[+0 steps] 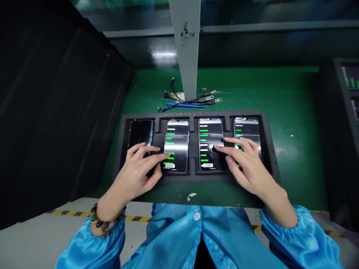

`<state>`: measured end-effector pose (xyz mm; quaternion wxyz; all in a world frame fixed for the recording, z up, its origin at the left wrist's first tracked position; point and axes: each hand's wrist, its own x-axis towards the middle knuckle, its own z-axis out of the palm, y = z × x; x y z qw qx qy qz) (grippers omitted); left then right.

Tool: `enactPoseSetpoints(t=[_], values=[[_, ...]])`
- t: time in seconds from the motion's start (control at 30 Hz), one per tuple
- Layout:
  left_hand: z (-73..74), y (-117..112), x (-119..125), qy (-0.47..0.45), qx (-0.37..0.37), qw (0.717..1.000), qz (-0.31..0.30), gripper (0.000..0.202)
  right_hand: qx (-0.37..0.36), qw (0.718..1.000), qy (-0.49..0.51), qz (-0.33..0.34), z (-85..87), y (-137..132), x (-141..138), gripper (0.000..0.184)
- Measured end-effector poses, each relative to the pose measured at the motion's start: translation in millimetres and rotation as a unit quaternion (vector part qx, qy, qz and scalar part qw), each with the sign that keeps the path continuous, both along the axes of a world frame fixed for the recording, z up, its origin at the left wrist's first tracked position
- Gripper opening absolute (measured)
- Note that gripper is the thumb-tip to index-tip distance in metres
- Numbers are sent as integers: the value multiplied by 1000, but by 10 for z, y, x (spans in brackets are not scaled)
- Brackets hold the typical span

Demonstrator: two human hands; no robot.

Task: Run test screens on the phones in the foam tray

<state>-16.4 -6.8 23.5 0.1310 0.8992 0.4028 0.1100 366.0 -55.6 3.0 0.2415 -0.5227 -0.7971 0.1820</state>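
Note:
Several smartphones lie face up in the cutouts of a dark foam tray (193,145). My left hand (140,166) is open, its index fingertip on or just over the lit screen of the second phone (176,144); its other fingers cover part of the dark-screened leftmost phone (140,130). My right hand (246,164), also open, reaches its index fingertip to the lit screen of the third phone (206,149). Behind its fingers, the rightmost phone (246,127) is partly hidden. The lit screens show lists of mostly green text. Neither hand grips anything.
Short black cables (193,100) and a blue pen-like stick (185,105) lie behind the tray, by the foot of a grey post (186,48). Black panelling (70,104) walls the left side. On the right stands a dark rack (342,112). Small white scraps (192,195) lie near the green table's front edge.

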Motion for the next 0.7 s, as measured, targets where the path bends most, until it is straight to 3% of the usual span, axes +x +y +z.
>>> enactPoseSetpoints(t=[0.3,0.7], values=[[53,-13,-34,-43,-27,999,-19,37,-7,1000,6,2,-20,-23,14,41],[44,67,9,-20,18,1000,-15,39,-22,999,3,-35,-6,5,-25,40]])
